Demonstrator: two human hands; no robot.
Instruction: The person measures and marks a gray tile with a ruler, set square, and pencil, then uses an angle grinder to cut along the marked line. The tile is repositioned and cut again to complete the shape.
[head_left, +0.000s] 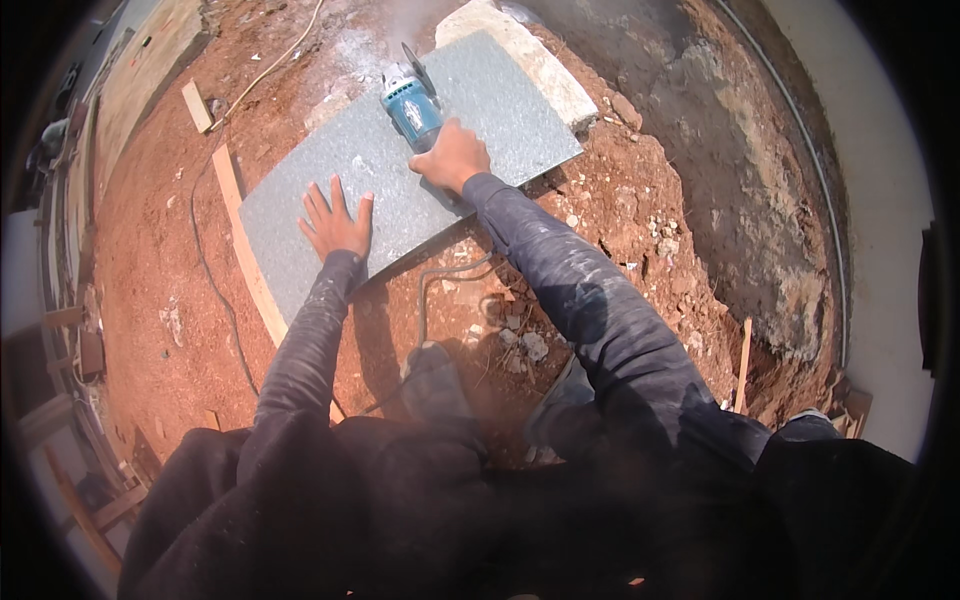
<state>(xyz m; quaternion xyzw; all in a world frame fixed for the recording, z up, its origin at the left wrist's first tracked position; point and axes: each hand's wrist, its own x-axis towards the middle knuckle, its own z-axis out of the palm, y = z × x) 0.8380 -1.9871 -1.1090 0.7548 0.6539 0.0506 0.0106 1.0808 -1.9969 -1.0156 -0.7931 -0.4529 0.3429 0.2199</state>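
Observation:
A grey stone slab (500, 120) lies tilted across the ground in front of me. My right hand (453, 157) is wrapped round the rear body of a teal angle grinder (412, 112). The grinder's disc and guard (415, 68) are over the slab's far edge, where pale dust rises. My left hand (338, 222) lies flat on the left part of the slab with its fingers spread. A dark power cord (424, 290) shows below the slab's near edge.
Under the slab's left end runs a wooden plank (245, 235). A pale stone block (545, 75) sits at the far right. Red soil with rubble (525, 340) lies near my shoes (437, 385). A rough bank (740, 190) and pipe (815, 170) border the right side.

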